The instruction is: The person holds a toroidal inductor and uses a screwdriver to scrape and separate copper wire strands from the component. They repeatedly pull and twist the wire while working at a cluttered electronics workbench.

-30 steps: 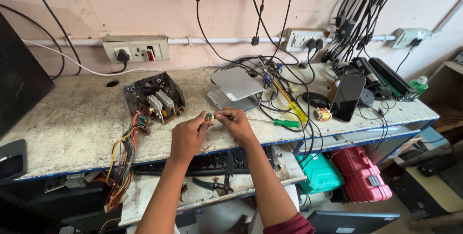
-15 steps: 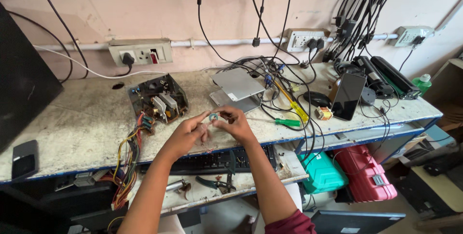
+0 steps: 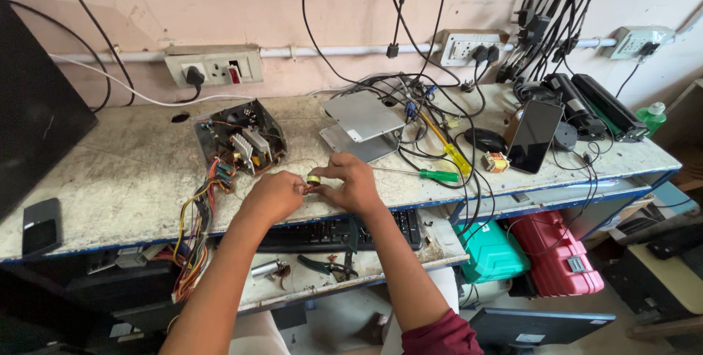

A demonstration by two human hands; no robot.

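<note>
Pinching small yellow component (image 3: 313,179), both hands.

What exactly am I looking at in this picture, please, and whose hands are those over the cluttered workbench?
The picture comes from a camera worn on a person's head, looking down at their own bare hands. The left hand and right hand meet over the front edge of a worn workbench, pinching a small round yellowish part between the fingertips. On the bench lie an opened power supply with coloured wires hanging over the edge, a grey metal cover, a yellow screwdriver, a green screwdriver and a dark phone propped up. A keyboard sits on the shelf below.
</note>
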